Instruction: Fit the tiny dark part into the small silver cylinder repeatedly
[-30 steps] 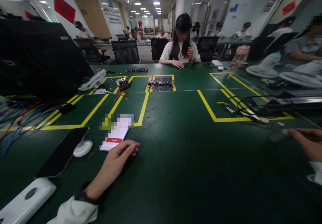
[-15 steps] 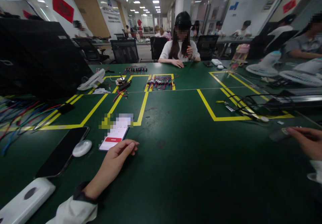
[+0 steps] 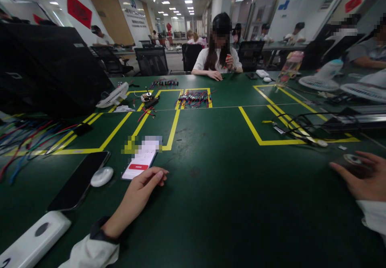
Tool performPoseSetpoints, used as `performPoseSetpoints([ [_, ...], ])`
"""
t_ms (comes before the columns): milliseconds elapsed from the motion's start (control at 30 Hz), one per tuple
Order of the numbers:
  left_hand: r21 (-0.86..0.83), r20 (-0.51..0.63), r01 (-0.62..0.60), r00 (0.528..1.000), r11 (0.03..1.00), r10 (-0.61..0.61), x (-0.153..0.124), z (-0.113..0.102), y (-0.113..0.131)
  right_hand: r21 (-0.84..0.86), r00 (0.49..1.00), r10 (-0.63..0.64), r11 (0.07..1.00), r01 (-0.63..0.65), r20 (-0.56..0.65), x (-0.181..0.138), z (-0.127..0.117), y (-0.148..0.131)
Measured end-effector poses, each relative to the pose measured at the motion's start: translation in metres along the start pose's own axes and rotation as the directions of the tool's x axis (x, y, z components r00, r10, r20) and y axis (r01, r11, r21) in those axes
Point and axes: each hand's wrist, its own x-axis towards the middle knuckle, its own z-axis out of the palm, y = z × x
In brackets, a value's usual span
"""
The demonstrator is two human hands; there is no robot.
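Observation:
My left hand (image 3: 148, 181) rests on the green tabletop, fingers loosely curled together and thumb against the index finger, with nothing visible in it. It lies against the lower right edge of a lit phone (image 3: 139, 159), whose screen has a red button. At the far right, my right hand (image 3: 366, 175) has its thumb in front of and its fingers behind a dark, squat cylinder (image 3: 352, 160) with a round, metal-looking end. What kind of thing the cylinder is, I cannot tell; the hand hides part of it.
Left of my arm lie a dark phone (image 3: 80, 179), a white round case (image 3: 101, 176) and a white device (image 3: 37, 238). Coloured wires (image 3: 33, 135) spread at the left edge. Black cables (image 3: 291, 125) lie right. A person (image 3: 217, 59) sits opposite, behind bundled wired parts (image 3: 194, 98).
My right hand has moved inward and closed around the dark cylinder, which it only touched at one side before. The view has shifted slightly; my left hand stays by the phone.

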Motion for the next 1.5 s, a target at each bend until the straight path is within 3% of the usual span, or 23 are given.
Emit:
performPoseSetpoints([
  [133, 0.001, 0.0, -0.005, 1.0, 1.0, 0.005, 0.0, 0.0, -0.001, -0.032, 0.992, 0.119, 0.993, -0.118, 0.04, -0.002, -0.001, 0.005],
  [200, 0.006, 0.002, -0.009, 1.0, 1.0, 0.009, 0.0, 0.001, -0.001, -0.013, 0.998, 0.001, 1.0, -0.002, -0.057, -0.005, -0.004, -0.012],
  [267, 0.011, 0.011, -0.007, 1.0, 1.0, 0.007, 0.001, 0.002, 0.0, 0.082, 0.955, -0.243, 0.962, 0.26, -0.171, -0.016, -0.006, -0.049],
  [333, 0.013, 0.023, 0.003, 1.0, 1.0, -0.003, 0.001, 0.003, -0.001, 0.281, 0.87, -0.458, 0.824, 0.493, -0.184, -0.036, -0.006, -0.102],
  [367, 0.012, 0.026, 0.007, 1.0, 1.0, -0.008, 0.001, 0.003, -0.001, 0.444, 0.844, -0.525, 0.734, 0.514, -0.108, -0.049, -0.005, -0.131],
  [433, 0.008, 0.023, 0.013, 1.0, 1.0, -0.013, 0.001, 0.002, -0.002, 0.594, 0.771, -0.637, 0.627, 0.504, 0.017, -0.077, -0.002, -0.188],
  [500, 0.001, 0.014, 0.017, 1.0, 1.0, -0.017, 0.001, 0.002, -0.001, 0.746, 0.689, -0.715, 0.521, 0.415, 0.116, -0.102, 0.003, -0.234],
  [633, -0.01, -0.001, 0.023, 1.0, 1.0, -0.023, 0.001, -0.001, 0.0, 0.873, 0.575, -0.799, 0.397, 0.284, 0.176, -0.13, 0.007, -0.285],
  [733, 0.005, -0.008, 0.018, 1.0, 1.0, -0.018, -0.001, 0.001, 0.0, 0.896, 0.487, -0.836, 0.392, 0.209, 0.252, -0.135, 0.008, -0.291],
  [833, 0.066, -0.019, -0.031, 0.999, 0.997, 0.032, -0.002, 0.014, 0.008, 0.88, 0.474, -0.794, 0.469, 0.079, 0.381, -0.135, 0.011, -0.287],
  [900, 0.1, 0.01, -0.131, 0.991, 0.986, 0.13, -0.002, 0.032, 0.021, 0.858, 0.475, -0.746, 0.513, -0.039, 0.467, -0.134, 0.013, -0.286],
  [967, 0.071, 0.073, -0.246, 0.968, 0.967, 0.241, 0.002, 0.054, 0.04, 0.837, 0.444, -0.726, 0.535, -0.117, 0.526, -0.133, 0.016, -0.286],
  [1067, 0.013, 0.155, -0.368, 0.919, 0.93, 0.361, 0.011, 0.088, 0.069, 0.824, 0.417, -0.724, 0.553, -0.125, 0.549, -0.131, 0.017, -0.289],
  [1167, -0.025, 0.201, -0.439, 0.878, 0.898, 0.435, 0.021, 0.108, 0.086, 0.821, 0.41, -0.725, 0.558, -0.123, 0.554, -0.13, 0.016, -0.29],
  [1367, -0.021, 0.123, -0.445, 0.888, 0.895, 0.444, 0.023, 0.104, 0.089, 0.819, 0.412, -0.723, 0.561, -0.119, 0.555, -0.13, 0.014, -0.291],
  [1500, 0.027, 0.168, -0.469, 0.873, 0.883, 0.458, 0.021, 0.101, 0.092, 0.825, 0.413, -0.729, 0.552, -0.118, 0.546, -0.13, 0.013, -0.292],
])
